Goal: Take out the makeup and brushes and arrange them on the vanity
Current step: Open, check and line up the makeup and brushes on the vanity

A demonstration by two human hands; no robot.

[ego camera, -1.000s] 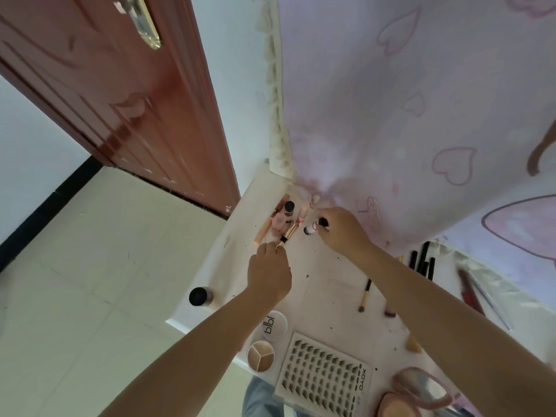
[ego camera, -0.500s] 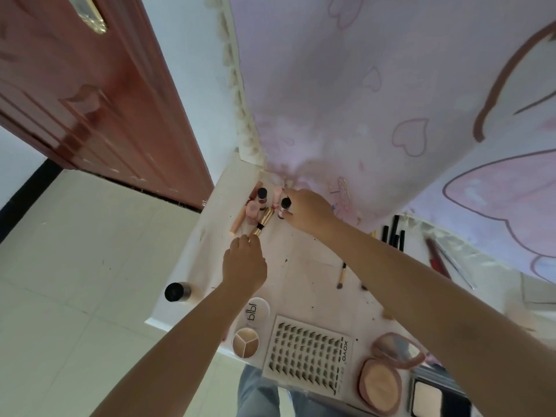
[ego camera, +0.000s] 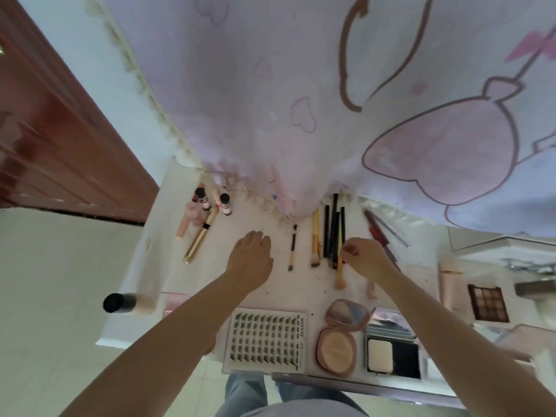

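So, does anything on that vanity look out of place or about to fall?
One thing: the black-capped foundation bottle lies on its side at the vanity's left edge, cap jutting past it, away from the other items. The brushes and small bottles lie in loose groups, none spilled.

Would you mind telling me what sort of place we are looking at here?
Most likely a bedroom or dressing corner at home: a white vanity top laid out with makeup brushes and an open powder compact, a pink cartoon-print cloth hanging behind, and a wooden door beside it.
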